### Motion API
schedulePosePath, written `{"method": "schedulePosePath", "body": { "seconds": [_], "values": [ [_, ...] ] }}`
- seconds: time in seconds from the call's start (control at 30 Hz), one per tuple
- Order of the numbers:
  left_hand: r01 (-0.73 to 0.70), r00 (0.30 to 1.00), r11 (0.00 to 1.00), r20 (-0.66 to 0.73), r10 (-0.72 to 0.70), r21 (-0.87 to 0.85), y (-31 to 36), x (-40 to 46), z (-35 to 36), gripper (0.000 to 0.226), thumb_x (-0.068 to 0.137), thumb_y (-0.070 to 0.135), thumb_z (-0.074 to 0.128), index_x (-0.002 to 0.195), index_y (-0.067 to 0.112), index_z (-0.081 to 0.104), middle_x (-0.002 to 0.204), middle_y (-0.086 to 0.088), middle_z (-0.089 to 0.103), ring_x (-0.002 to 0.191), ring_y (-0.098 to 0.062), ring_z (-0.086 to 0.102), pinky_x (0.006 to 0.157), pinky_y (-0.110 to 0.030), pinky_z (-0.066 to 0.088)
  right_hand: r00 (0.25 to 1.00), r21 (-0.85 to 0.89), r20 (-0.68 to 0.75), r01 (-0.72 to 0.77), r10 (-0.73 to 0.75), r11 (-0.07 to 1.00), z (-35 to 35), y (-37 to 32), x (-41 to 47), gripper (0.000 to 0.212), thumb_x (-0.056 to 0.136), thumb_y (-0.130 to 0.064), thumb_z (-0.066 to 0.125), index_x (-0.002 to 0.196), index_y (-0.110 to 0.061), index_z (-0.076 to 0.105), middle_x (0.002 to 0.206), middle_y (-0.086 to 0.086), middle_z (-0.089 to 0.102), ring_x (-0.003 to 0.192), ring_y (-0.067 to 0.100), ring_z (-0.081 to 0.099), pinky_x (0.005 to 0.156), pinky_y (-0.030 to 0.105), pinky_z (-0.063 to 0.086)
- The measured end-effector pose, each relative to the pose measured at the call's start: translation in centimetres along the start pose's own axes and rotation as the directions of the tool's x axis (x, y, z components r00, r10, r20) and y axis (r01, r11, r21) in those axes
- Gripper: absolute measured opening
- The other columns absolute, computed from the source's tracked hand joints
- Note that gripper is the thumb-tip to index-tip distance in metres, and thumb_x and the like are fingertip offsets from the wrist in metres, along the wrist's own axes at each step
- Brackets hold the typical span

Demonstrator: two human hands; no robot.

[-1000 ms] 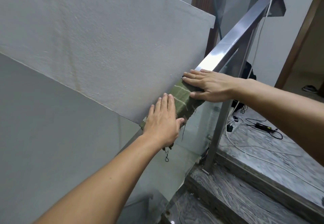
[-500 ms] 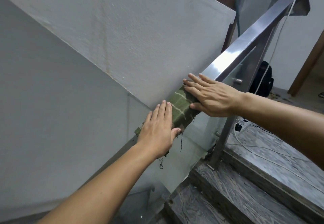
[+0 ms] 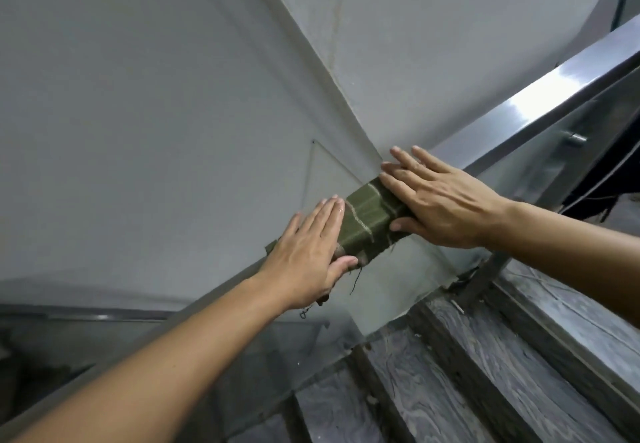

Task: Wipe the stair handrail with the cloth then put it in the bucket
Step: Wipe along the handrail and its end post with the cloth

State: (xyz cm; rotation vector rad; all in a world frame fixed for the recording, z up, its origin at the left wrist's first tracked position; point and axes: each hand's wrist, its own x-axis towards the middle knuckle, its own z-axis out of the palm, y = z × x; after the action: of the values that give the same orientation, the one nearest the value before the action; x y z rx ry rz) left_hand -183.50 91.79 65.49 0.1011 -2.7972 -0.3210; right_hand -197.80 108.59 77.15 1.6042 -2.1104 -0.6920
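My left hand [image 3: 308, 252] and right hand [image 3: 440, 200] both lie flat, fingers spread, pressing a folded green cloth [image 3: 367, 220] onto the top of the sloping metal handrail [image 3: 540, 103]. The left hand covers the cloth's lower end, the right its upper end. Loose threads hang from the cloth's edge. Grey stone stairs [image 3: 485, 373] sit below right

Both hands and the green cloth [image 3: 367, 220] now sit lower along the handrail [image 3: 540, 103], with more bare steel showing above the right hand [image 3: 446, 205]. The left hand [image 3: 308, 252] lies flatter, fingers straighter.
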Motion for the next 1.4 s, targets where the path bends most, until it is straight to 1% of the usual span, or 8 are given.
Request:
{"method": "schedulePosePath", "body": {
  "seconds": [0.17, 0.33, 0.5, 0.57, 0.7, 0.93, 1.23, 1.4],
  "values": [
    [0.008, 0.998, 0.999, 0.059, -0.011, 0.049, -3.4, -4.5, 0.6, 0.083, 0.091, 0.06, 0.02, 0.15, 0.013, -0.016, 0.162, -0.003, -0.012, 0.148, -0.015, -0.012, 0.122, -0.044, 0.0, 0.992, 0.016, 0.048, 0.116, -0.117, 0.993, -0.4, -4.1, 2.2, 0.076, 0.094, -0.061, 0.022, 0.135, 0.002, 0.036, 0.151, 0.026, 0.031, 0.144, 0.038, 0.02, 0.119, 0.047, 0.017],
    [0.083, 0.991, 0.995, 0.097, -0.087, 0.048, -5.9, -9.0, 1.3, 0.088, 0.087, 0.063, 0.019, 0.15, 0.011, -0.013, 0.162, -0.006, -0.008, 0.149, -0.017, -0.009, 0.121, -0.046, 0.001, 0.978, 0.039, 0.018, 0.209, -0.21, 0.977, -0.2, -8.0, 3.5, 0.073, 0.095, -0.057, 0.026, 0.148, -0.007, 0.023, 0.151, 0.02, 0.035, 0.139, 0.036, 0.033, 0.114, 0.048, 0.03],
    [0.152, 0.979, 0.986, 0.127, -0.16, 0.071, -8.3, -13.5, 2.2, 0.085, 0.091, 0.058, 0.025, 0.148, 0.012, -0.018, 0.161, -0.005, -0.014, 0.148, -0.017, -0.016, 0.121, -0.046, -0.001, 0.954, 0.027, -0.02, 0.301, -0.3, 0.953, 0.2, -12.7, 4.7, 0.074, 0.096, -0.057, 0.022, 0.15, -0.008, 0.016, 0.158, 0.013, 0.015, 0.147, 0.03, 0.003, 0.119, 0.048, 0.007],
    [0.196, 0.972, 0.978, 0.115, -0.203, 0.071, -8.7, -15.3, 2.6, 0.085, 0.094, 0.053, 0.033, 0.146, 0.013, -0.02, 0.16, -0.005, -0.019, 0.146, -0.018, -0.02, 0.121, -0.046, -0.005, 0.941, 0.008, -0.03, 0.338, -0.337, 0.941, 0.1, -14.6, 5.4, 0.073, 0.096, -0.055, 0.023, 0.15, -0.007, 0.015, 0.157, 0.015, 0.016, 0.147, 0.031, 0.003, 0.117, 0.048, 0.004],
    [0.226, 0.973, 0.974, -0.058, -0.224, 0.031, -8.9, -18.6, 4.1, 0.079, 0.094, 0.034, 0.048, 0.151, 0.007, 0.001, 0.161, -0.011, 0.0, 0.149, -0.024, -0.002, 0.121, -0.043, 0.005, 0.907, -0.006, -0.052, 0.419, -0.418, 0.908, 0.1, -17.8, 6.6, 0.068, 0.097, -0.045, 0.029, 0.15, -0.006, 0.012, 0.157, 0.016, 0.015, 0.146, 0.032, 0.008, 0.117, 0.047, 0.005],
    [0.256, 0.959, 0.965, -0.108, -0.261, -0.064, -11.6, -22.1, 5.8, 0.066, 0.093, 0.035, 0.034, 0.149, 0.003, 0.02, 0.159, -0.013, 0.019, 0.148, -0.023, 0.015, 0.12, -0.041, 0.017, 0.879, 0.027, -0.038, 0.476, -0.475, 0.879, 0.0, -22.3, 8.7, 0.064, 0.095, -0.043, 0.035, 0.147, -0.006, 0.026, 0.152, 0.016, 0.032, 0.14, 0.03, 0.031, 0.113, 0.048, 0.021],
    [0.262, 0.962, 0.965, -0.076, -0.261, 0.002, -19.0, -32.0, 7.7, 0.069, 0.099, 0.032, 0.036, 0.151, 0.012, -0.005, 0.158, -0.001, -0.014, 0.147, -0.013, -0.012, 0.118, -0.026, -0.01, 0.869, 0.038, -0.106, 0.489, -0.483, 0.871, 0.0, -34.1, 11.7, 0.064, 0.096, -0.044, 0.026, 0.148, -0.006, 0.025, 0.152, 0.017, 0.034, 0.139, 0.031, 0.036, 0.112, 0.047, 0.031],
    [0.311, 0.95, 0.95, -0.006, -0.311, 0.013, -22.8, -37.6, 8.5, 0.069, 0.1, 0.03, 0.035, 0.15, 0.012, -0.009, 0.159, -0.003, -0.013, 0.148, -0.014, -0.012, 0.121, -0.031, -0.005, 0.873, 0.028, -0.08, 0.484, -0.481, 0.874, -0.9, -41.2, 13.4, 0.063, 0.095, -0.042, 0.032, 0.146, -0.005, 0.03, 0.149, 0.017, 0.039, 0.135, 0.031, 0.042, 0.11, 0.044, 0.034]
  ]
}}
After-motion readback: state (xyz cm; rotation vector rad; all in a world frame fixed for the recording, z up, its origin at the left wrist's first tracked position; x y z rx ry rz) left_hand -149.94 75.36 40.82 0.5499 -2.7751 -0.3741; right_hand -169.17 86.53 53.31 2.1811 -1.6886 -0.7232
